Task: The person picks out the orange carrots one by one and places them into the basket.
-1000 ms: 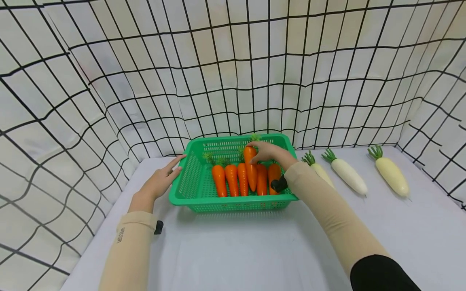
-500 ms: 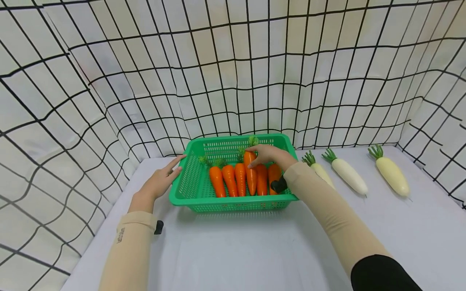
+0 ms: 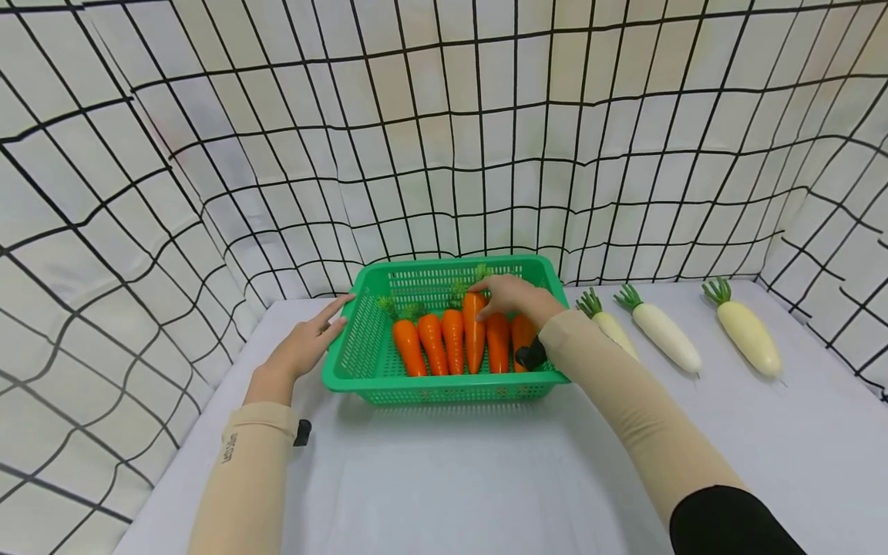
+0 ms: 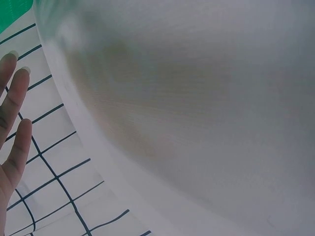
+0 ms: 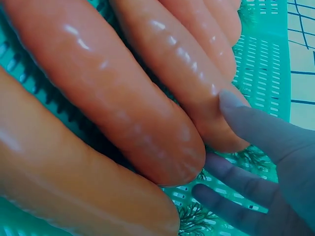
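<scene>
A green plastic basket (image 3: pixel 444 391) stands on the white table with several orange carrots (image 3: pixel 432 343) lying side by side in it, leafy tops toward the back. My right hand (image 3: pixel 513 297) reaches in from the right and holds one carrot (image 3: pixel 475 339) near its leafy end. In the right wrist view the thumb presses on that carrot (image 5: pixel 197 88); two fingers stretch out below it, and the rest of the grip is hidden. My left hand (image 3: pixel 305 347) touches the basket's left rim with fairly straight fingers. The left wrist view shows the fingers (image 4: pixel 17 98) spread, the basket only at a corner.
To the right of the basket lie three white radishes with green tops: one partly behind the right sleeve (image 3: pixel 610 327), one in the middle (image 3: pixel 666 335), one farther right (image 3: pixel 749 335). A black wire grid (image 3: pixel 479 166) over white cloth surrounds the back and sides.
My right hand has lowered the held carrot into the row and shifted it slightly left. The carrots to its left have slid left too. My left hand has stayed on the rim.
</scene>
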A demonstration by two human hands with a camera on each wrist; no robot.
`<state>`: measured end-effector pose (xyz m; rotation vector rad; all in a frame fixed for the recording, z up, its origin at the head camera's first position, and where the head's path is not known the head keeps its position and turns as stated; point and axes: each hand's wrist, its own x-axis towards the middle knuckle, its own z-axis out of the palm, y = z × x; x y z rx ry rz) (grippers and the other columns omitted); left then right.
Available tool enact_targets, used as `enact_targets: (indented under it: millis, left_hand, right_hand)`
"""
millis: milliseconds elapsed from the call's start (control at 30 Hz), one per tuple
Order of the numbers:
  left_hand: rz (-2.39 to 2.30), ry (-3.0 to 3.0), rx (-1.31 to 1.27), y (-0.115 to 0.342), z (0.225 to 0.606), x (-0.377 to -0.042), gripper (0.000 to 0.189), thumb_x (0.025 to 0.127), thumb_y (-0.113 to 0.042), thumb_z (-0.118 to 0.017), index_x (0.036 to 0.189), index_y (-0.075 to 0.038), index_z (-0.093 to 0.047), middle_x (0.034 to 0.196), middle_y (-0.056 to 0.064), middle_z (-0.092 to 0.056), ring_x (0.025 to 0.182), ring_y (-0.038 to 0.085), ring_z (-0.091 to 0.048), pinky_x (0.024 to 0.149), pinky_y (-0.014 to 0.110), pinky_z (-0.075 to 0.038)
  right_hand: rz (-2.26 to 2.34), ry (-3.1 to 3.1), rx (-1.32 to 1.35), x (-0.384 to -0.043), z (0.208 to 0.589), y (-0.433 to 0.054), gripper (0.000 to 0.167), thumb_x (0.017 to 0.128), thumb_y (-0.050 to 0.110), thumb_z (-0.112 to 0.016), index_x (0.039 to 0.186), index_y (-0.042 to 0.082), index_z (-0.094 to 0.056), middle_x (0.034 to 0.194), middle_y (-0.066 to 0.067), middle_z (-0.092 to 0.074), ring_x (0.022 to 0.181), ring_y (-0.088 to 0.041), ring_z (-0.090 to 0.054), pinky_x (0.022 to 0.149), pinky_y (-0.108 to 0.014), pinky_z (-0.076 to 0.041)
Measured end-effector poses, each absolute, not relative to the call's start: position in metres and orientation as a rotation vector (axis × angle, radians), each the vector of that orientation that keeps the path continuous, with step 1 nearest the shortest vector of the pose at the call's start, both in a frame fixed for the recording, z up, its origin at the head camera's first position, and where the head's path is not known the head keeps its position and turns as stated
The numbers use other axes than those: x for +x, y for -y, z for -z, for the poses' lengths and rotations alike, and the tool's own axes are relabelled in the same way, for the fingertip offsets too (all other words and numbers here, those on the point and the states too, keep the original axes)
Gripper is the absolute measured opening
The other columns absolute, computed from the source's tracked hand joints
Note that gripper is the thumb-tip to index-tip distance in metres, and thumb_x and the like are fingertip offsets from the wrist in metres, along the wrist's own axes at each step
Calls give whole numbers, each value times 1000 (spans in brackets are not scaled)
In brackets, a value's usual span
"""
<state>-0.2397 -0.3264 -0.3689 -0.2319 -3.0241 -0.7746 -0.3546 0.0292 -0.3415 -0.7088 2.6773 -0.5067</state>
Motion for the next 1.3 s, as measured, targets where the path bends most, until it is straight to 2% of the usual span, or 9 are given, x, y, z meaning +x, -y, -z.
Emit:
enact_targets:
  millis: [100,167,233,367,500,600,767,1000,1300]
  left_hand:
    - [773,3030,-233,326,369,-240,63,110,-54,-29,165,-26,-20,140,37,-52,110,48,-63,91,67,-47]
    - [768,3030,-233,326,370,-240,63,110,-54,-29,165,-26,-20,139,37,-53,107,46,-65,90,66,-47]
    - [770,3029,-229,326,370,-239,63,110,-54,-29,165,-26,-20,137,37,-54,102,43,-66,88,65,-48]
    - [774,3033,-232,328,370,-239,62,110,-54,-29,165,-25,-20,137,37,-54,99,40,-66,88,64,-49]
    - [776,3021,-237,329,369,-238,62,110,-54,-30,165,-26,-20,138,37,-53,103,43,-65,88,65,-48]
    - [775,3015,-238,329,370,-238,62,110,-54,-30,165,-27,-20,140,38,-51,109,48,-63,89,67,-47]
    - [796,3029,-227,329,372,-235,62,110,-54,-29,166,-27,-20,145,38,-47,125,56,-52,94,71,-43]
    - [791,3024,-211,326,370,-236,62,110,-55,-27,166,-28,-18,149,37,-42,129,58,-48,97,73,-40]
    - [783,3032,-239,330,367,-236,63,110,-54,-28,166,-26,-19,146,38,-46,126,57,-51,97,72,-41]
  right_hand:
    - [488,-2633,-735,-356,343,-30,63,97,24,-75,154,16,-49,150,-14,-52,118,-29,-58,104,-44,-44]
    - [486,-2617,-748,-357,345,-31,63,97,23,-75,154,16,-50,142,-14,-57,103,-26,-60,97,-41,-47]
    - [478,-2606,-766,-357,347,-31,61,96,23,-76,153,15,-52,134,-14,-61,96,-23,-59,92,-39,-48]
    - [411,-2572,-815,-356,349,-30,61,97,24,-75,152,15,-52,128,-12,-63,99,-22,-56,89,-36,-48]
    - [345,-2566,-840,-355,349,-28,60,97,25,-74,152,16,-52,124,-10,-64,102,-23,-56,92,-37,-47]
    - [310,-2566,-842,-354,349,-27,60,98,26,-73,153,17,-51,128,-10,-63,104,-23,-56,97,-39,-46]
    - [242,-2532,-847,-351,351,-26,63,100,29,-70,157,17,-45,143,-11,-56,113,-24,-55,106,-43,-42]
    - [263,-2525,-839,-349,343,-31,65,101,27,-69,159,17,-41,153,-14,-47,125,-28,-52,111,-46,-38]
    - [433,-2462,-852,-345,320,-42,65,102,23,-67,160,14,-39,148,-21,-49,131,-34,-49,105,-46,-44]
